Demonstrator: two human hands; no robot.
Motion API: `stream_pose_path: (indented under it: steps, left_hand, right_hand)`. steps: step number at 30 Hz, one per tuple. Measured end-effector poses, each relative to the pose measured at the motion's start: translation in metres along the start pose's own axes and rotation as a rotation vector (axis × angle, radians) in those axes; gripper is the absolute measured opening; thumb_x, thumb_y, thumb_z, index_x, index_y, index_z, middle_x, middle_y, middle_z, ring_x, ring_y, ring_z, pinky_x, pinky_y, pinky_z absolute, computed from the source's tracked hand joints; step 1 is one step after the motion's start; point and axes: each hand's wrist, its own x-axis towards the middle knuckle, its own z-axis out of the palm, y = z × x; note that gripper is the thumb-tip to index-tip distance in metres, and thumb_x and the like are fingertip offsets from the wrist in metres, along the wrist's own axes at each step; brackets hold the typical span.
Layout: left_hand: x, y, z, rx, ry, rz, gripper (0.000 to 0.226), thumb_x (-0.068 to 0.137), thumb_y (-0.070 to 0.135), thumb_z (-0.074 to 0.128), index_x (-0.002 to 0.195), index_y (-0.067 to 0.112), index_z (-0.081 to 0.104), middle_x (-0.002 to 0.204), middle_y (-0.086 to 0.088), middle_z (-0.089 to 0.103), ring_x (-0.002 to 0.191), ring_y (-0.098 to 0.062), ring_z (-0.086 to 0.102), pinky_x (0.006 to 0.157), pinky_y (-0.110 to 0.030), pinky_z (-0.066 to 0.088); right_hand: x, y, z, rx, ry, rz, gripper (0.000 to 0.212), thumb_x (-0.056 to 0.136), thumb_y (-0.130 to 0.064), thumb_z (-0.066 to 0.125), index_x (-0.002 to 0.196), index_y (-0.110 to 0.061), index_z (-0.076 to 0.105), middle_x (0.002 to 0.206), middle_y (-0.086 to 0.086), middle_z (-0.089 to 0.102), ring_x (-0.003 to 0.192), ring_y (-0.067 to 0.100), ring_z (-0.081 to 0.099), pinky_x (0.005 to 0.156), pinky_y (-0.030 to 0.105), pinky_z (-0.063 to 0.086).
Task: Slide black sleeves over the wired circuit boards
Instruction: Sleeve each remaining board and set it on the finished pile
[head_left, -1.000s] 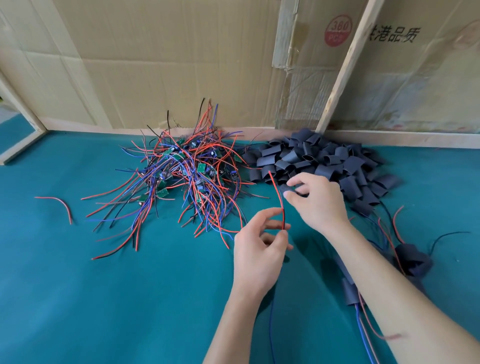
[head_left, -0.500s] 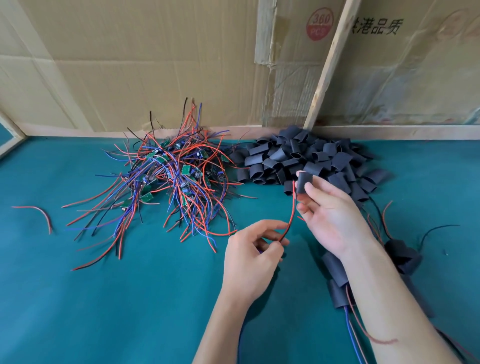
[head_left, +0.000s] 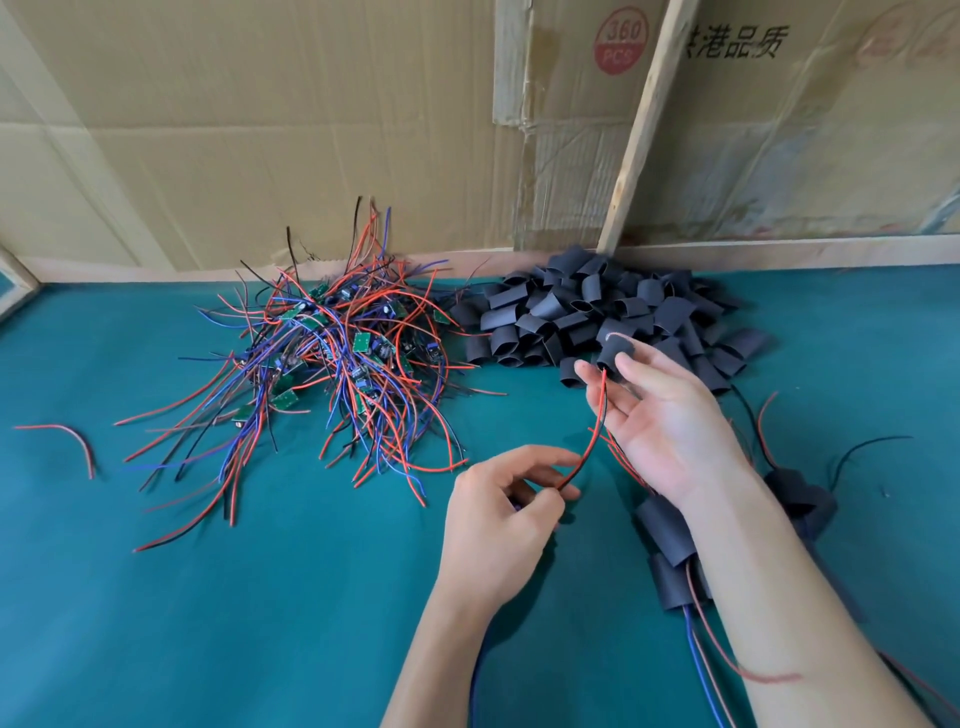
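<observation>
- Pinching a black sleeve (head_left: 614, 352) between thumb and fingertips, the right hand (head_left: 657, 421) holds it up just in front of the sleeve pile (head_left: 602, 312), palm turned toward the camera.
- Red-and-black wire pair (head_left: 592, 441) runs out of the sleeve's lower end and curves down and left to the other hand.
- Left hand (head_left: 506, 519) is curled round the lower end of that wire pair, thumb and forefinger nipping it; a blue wire (head_left: 475, 670) trails down below the wrist.
- Whether a circuit board sits inside the closed left fingers, can't tell.
- Over on the left of the green mat (head_left: 208, 623), the tangle of wired circuit boards (head_left: 337, 358) lies heaped, red, blue and black leads splaying out.
- Finished sleeved boards (head_left: 670, 551) lie under the right forearm, wires trailing toward the camera.
- One loose red wire (head_left: 78, 441) lies well apart at far left.
- Cardboard wall (head_left: 311, 130) and a leaning wooden slat (head_left: 641, 124) close off the back.
</observation>
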Motion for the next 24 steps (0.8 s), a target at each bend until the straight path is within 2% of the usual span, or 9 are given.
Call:
stream_pose_path:
  steps: [7, 11, 15, 18, 22, 24]
  left_hand:
    - [-0.001, 0.001, -0.001, -0.004, -0.001, -0.001, 0.042, 0.071, 0.015, 0.052, 0.097, 0.038, 0.076, 0.082, 0.011, 0.076, 0.060, -0.013, 0.065, 0.068, -0.046, 0.060]
    - [0.000, -0.001, 0.000, -0.046, 0.017, -0.001, 0.041, 0.073, 0.012, 0.053, 0.097, 0.037, 0.075, 0.083, 0.008, 0.077, 0.059, -0.013, 0.064, 0.069, -0.045, 0.060]
    - [-0.001, -0.003, 0.000, -0.115, 0.070, 0.018, 0.035, 0.081, 0.006, 0.057, 0.098, 0.032, 0.074, 0.087, 0.005, 0.078, 0.064, -0.015, 0.070, 0.071, -0.034, 0.061]
    - [0.000, -0.006, 0.000, -0.194, 0.128, 0.016, 0.031, 0.090, -0.003, 0.061, 0.102, 0.025, 0.068, 0.092, 0.003, 0.078, 0.074, -0.019, 0.075, 0.071, -0.027, 0.059]
    - [0.003, -0.011, 0.000, -0.262, 0.211, -0.002, 0.025, 0.091, 0.000, 0.067, 0.105, 0.019, 0.062, 0.092, 0.001, 0.075, 0.081, -0.021, 0.077, 0.079, -0.037, 0.061]
    - [0.004, -0.012, 0.001, -0.261, 0.227, 0.005, 0.025, 0.090, 0.002, 0.068, 0.107, 0.020, 0.061, 0.091, 0.001, 0.073, 0.082, -0.020, 0.077, 0.079, -0.038, 0.061]
  right_hand:
    - [-0.004, -0.003, -0.001, -0.076, -0.035, 0.003, 0.017, 0.100, -0.003, 0.057, 0.115, -0.007, 0.064, 0.087, 0.005, 0.070, 0.089, 0.030, 0.076, 0.066, 0.028, 0.058]
    - [-0.006, 0.000, -0.002, -0.245, -0.063, -0.003, 0.019, 0.099, 0.000, 0.056, 0.111, -0.009, 0.067, 0.090, 0.006, 0.070, 0.085, 0.031, 0.075, 0.068, 0.029, 0.058]
    - [-0.009, 0.006, 0.001, -0.452, -0.132, 0.018, 0.024, 0.096, 0.003, 0.057, 0.116, -0.004, 0.067, 0.089, 0.006, 0.069, 0.086, 0.034, 0.075, 0.074, 0.035, 0.059]
    - [-0.012, 0.009, 0.003, -0.587, -0.207, 0.035, 0.022, 0.095, 0.004, 0.060, 0.115, -0.002, 0.069, 0.087, 0.009, 0.072, 0.084, 0.028, 0.074, 0.077, 0.035, 0.060]
    - [-0.016, 0.014, 0.008, -0.750, -0.213, 0.018, 0.020, 0.087, 0.003, 0.072, 0.104, -0.007, 0.075, 0.086, 0.007, 0.074, 0.082, 0.017, 0.070, 0.076, 0.031, 0.058]
    - [-0.017, 0.017, 0.010, -0.812, -0.222, 0.003, 0.019, 0.084, 0.002, 0.076, 0.098, -0.012, 0.076, 0.083, 0.002, 0.075, 0.079, 0.014, 0.069, 0.074, 0.028, 0.057]
